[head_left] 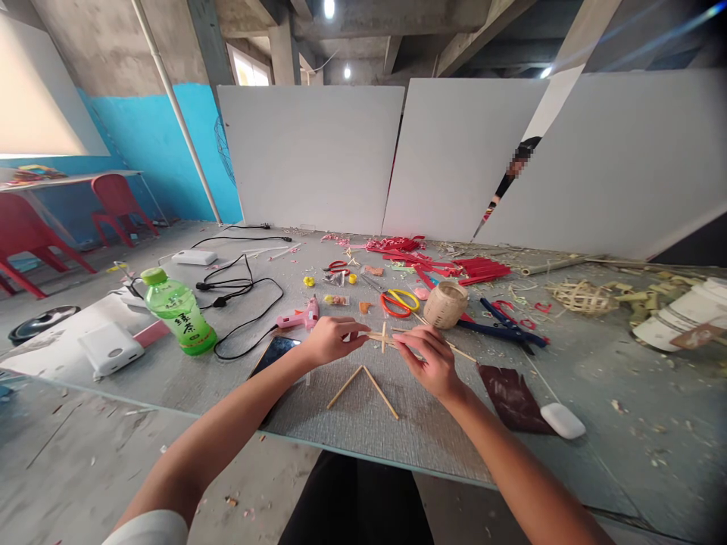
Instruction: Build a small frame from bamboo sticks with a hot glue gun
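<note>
Between my two hands is a small frame of thin wooden sticks (384, 338), with one upright stick crossing the level ones. My left hand (339, 341) pinches its left end between thumb and fingers. On the other side, my right hand (430, 359) has its fingertips closed on the right end. Below them, two more wooden sticks (381, 393) lie on the table (363, 435), meeting at the top in an upside-down V. A phone (276, 353) lies partly under my left forearm. Just behind my right hand stands a round woven bamboo pot (446, 304).
A pink glue gun (299, 315), green bottle (179, 312) and black cables (250, 281) are at left. Scissors (400, 304), blue-handled pliers (500, 327), red strips (477, 269) and a bamboo basket (588, 294) spread behind and right. A brown pouch (514, 397) and white case (562, 420) lie nearer.
</note>
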Tool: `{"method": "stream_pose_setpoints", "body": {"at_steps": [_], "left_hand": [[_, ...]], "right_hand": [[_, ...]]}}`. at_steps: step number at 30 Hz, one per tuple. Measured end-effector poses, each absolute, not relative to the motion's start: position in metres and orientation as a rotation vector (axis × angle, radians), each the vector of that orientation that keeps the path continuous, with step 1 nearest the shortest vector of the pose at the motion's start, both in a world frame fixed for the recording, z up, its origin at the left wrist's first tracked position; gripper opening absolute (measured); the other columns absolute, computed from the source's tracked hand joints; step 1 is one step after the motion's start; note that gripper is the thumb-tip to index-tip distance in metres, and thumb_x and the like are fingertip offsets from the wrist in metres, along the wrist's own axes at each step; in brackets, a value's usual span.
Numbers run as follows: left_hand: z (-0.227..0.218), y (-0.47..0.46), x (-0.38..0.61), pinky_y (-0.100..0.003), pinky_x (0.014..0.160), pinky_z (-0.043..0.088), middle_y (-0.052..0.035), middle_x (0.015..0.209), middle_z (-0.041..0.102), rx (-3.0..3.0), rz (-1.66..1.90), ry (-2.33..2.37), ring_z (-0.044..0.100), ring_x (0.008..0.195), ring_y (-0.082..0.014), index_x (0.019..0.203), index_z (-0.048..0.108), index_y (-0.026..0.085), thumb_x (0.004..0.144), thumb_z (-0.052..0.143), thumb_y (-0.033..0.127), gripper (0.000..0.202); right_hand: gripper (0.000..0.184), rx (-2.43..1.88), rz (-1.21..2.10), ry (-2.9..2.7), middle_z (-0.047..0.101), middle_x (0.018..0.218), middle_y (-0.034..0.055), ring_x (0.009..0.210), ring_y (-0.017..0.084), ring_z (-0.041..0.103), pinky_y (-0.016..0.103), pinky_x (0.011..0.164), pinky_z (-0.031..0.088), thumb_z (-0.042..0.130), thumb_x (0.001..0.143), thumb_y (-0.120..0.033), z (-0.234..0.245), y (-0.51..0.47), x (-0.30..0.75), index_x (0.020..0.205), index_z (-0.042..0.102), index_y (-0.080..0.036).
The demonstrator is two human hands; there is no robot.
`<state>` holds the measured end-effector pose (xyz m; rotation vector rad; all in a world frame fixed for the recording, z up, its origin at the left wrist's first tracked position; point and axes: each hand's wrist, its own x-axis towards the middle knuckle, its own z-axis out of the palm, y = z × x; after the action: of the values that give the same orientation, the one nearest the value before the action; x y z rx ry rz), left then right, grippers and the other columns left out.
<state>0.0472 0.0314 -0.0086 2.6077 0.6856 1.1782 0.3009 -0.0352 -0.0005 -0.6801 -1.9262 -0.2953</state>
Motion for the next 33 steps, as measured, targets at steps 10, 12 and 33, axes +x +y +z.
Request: {"method": "stream_pose_setpoints", "body": {"at_steps": [10,12,33], "left_hand": [[-0.007,0.028,0.051,-0.02,0.056,0.043,-0.0032,0.075,0.072,2.483,1.196,0.656,0.058,0.059,-0.0082,0.112,0.079,0.016,0.097,0.069,0.033,0.025],[-0.007,0.027,0.052,-0.02,0.054,0.042,-0.0029,0.074,0.072,2.464,1.192,0.652,0.057,0.058,-0.0081,0.111,0.079,0.016,0.097,0.069,0.035,0.026],[0.024,-0.004,0.055,-0.021,0.052,0.037,-0.0052,0.07,0.07,2.22,1.109,0.545,0.046,0.054,-0.0074,0.092,0.079,0.011,0.096,0.068,0.033,0.025]], "right_hand": [[0.047,-0.722,-0.228,-1.92,0.076,0.104,0.0077,0.092,0.024,0.069,0.044,0.085,0.056,0.064,0.096,-0.01,-0.005,-0.032,0.303,0.141,0.061,-0.026],[0.047,-0.725,-0.215,-1.923,0.077,0.106,0.0076,0.093,0.024,0.069,0.043,0.085,0.056,0.063,0.097,-0.01,-0.007,-0.031,0.302,0.141,0.061,-0.026],[0.014,-0.915,-0.005,-1.862,0.069,0.08,0.003,0.077,0.021,0.062,0.036,0.076,0.048,0.058,0.1,-0.02,-0.004,-0.031,0.299,0.087,0.063,-0.023]]}}
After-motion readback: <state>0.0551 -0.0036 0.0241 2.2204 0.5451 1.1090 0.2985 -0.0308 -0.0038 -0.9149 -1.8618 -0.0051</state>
